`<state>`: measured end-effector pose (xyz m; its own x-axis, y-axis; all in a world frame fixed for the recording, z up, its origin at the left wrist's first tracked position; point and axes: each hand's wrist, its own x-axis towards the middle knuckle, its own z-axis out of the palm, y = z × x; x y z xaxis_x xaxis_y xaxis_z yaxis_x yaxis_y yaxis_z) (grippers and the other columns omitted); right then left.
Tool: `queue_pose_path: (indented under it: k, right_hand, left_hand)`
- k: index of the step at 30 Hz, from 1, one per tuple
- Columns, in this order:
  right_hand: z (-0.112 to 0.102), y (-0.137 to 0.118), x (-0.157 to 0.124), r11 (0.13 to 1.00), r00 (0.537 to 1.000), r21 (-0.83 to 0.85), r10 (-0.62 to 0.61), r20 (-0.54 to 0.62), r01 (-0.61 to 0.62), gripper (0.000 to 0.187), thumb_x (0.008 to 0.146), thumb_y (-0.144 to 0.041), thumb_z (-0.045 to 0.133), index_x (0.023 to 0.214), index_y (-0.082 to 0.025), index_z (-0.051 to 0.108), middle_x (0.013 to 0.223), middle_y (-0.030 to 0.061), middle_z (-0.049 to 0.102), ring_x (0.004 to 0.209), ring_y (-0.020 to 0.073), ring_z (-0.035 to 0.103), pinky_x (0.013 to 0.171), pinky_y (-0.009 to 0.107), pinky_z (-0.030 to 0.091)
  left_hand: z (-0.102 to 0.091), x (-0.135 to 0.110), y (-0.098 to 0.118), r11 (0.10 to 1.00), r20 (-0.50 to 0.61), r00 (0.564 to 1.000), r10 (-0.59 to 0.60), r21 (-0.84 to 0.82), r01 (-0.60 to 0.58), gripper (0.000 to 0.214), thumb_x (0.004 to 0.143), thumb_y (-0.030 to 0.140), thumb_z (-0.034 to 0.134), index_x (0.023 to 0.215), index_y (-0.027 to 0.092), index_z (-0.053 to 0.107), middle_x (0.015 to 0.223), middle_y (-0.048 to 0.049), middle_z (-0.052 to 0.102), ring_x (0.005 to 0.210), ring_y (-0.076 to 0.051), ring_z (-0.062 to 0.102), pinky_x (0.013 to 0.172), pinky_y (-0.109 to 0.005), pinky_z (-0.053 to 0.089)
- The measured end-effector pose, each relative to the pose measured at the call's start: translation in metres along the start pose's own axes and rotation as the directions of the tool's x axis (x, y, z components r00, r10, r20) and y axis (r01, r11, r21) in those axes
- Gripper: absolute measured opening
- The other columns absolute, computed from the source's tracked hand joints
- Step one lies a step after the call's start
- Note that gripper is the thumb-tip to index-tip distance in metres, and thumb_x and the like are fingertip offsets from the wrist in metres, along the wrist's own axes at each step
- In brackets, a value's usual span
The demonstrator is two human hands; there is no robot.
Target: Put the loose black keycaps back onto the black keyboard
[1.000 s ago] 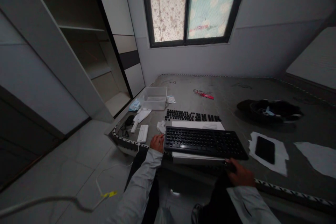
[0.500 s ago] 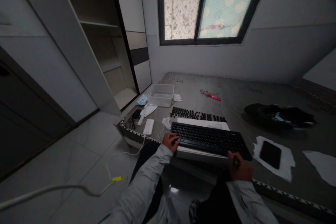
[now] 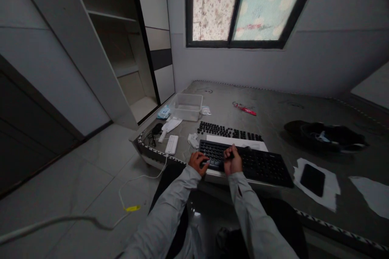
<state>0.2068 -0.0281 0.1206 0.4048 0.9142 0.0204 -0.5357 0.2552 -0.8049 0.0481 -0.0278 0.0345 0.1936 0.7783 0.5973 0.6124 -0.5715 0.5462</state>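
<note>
A black keyboard point(image 3: 258, 164) lies at the near edge of a grey mattress-like surface point(image 3: 273, 109), resting on a white sheet. My left hand point(image 3: 198, 162) rests on the keyboard's left end with its fingers curled over the edge. My right hand point(image 3: 232, 161) is closed over the keys just right of it and seems to pinch a small dark tool. A row of loose black keycaps point(image 3: 227, 131) lies behind the keyboard.
A clear plastic tub point(image 3: 186, 106), white packets, a white power strip point(image 3: 172, 144) and a dark mouse sit at the left. A red wrapper point(image 3: 244, 109), dark clothing point(image 3: 325, 133) and a black phone point(image 3: 312, 175) on white paper lie to the right. An open wardrobe stands left.
My right hand has moved from the keyboard's right front edge across to its left part, beside my left hand. The left hand has shifted slightly onto the keyboard's end.
</note>
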Motion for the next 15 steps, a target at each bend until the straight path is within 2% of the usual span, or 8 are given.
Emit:
queue_pose_path:
  k: [4, 9, 15]
  right_hand:
    - [0.008, 0.023, 0.003, 0.991, 0.994, 0.088, 0.097, 0.045, -0.101, 0.046, 0.071, -0.056, 0.067, 0.062, -0.021, 0.039, 0.056, -0.0081, 0.032, 0.048, 0.0073, 0.030, 0.045, 0.023, 0.029]
    - [0.009, 0.042, 0.003, 0.990, 0.993, 0.084, 0.112, 0.038, -0.114, 0.045, 0.069, -0.053, 0.071, 0.063, -0.021, 0.039, 0.058, -0.0084, 0.034, 0.048, 0.0062, 0.031, 0.044, 0.022, 0.029]
    - [0.013, 0.051, 0.001, 0.989, 0.992, 0.080, 0.125, 0.026, -0.127, 0.044, 0.067, -0.049, 0.073, 0.066, -0.021, 0.040, 0.059, -0.0091, 0.036, 0.047, 0.0053, 0.032, 0.044, 0.021, 0.029]
  left_hand:
    - [0.002, -0.001, -0.006, 0.999, 0.017, 1.000, -0.006, -0.031, 0.007, 0.021, 0.075, 0.028, 0.066, 0.095, 0.022, 0.070, 0.097, -0.0069, 0.058, 0.093, -0.020, 0.052, 0.084, -0.036, 0.045]
    - [0.003, 0.000, -0.009, 0.998, 0.038, 0.999, -0.014, -0.061, 0.016, 0.022, 0.074, 0.027, 0.068, 0.095, 0.023, 0.070, 0.098, -0.0072, 0.059, 0.093, -0.020, 0.052, 0.084, -0.035, 0.045]
    - [0.003, 0.002, -0.012, 0.997, 0.075, 0.997, -0.017, -0.071, 0.023, 0.022, 0.073, 0.029, 0.068, 0.094, 0.023, 0.070, 0.099, -0.0065, 0.058, 0.094, -0.020, 0.053, 0.085, -0.036, 0.045]
